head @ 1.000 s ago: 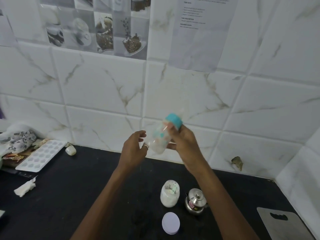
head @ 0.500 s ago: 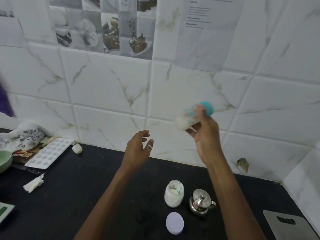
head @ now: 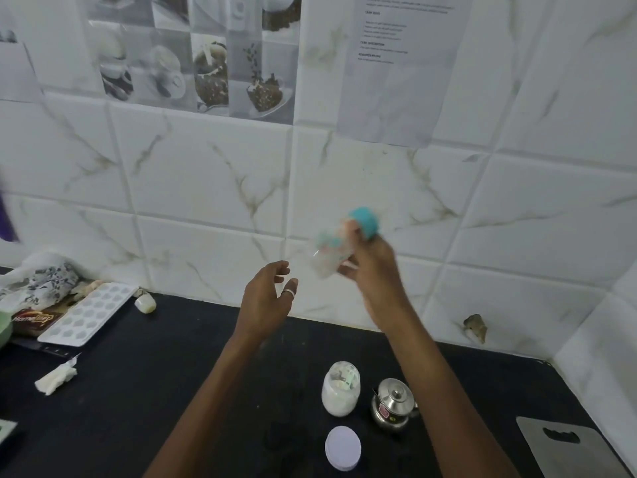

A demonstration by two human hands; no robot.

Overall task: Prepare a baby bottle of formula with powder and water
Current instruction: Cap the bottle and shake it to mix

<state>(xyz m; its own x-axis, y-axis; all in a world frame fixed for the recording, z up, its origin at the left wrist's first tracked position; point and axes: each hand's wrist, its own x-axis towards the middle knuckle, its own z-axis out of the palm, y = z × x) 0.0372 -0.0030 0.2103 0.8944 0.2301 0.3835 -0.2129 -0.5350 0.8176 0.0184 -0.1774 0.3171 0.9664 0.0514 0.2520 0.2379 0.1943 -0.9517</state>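
My right hand grips a clear baby bottle with a teal cap, raised in front of the tiled wall and tilted, cap end up to the right. The bottle is blurred and looks whitish inside. Lower and to the left, my left hand hangs with fingers spread, holding nothing. On the black counter below stand an uncovered jar of white powder, its white round lid lying in front of it, and a small steel kettle.
At the left lie a white moulded tray, a patterned cloth, a brown packet and a crumpled tissue. A steel cutting board rests at the right front. The tiled wall closes the back and right.
My right hand swung the bottle up and to the right, away from my left hand, then back down a little; the left hand let go and stays open.
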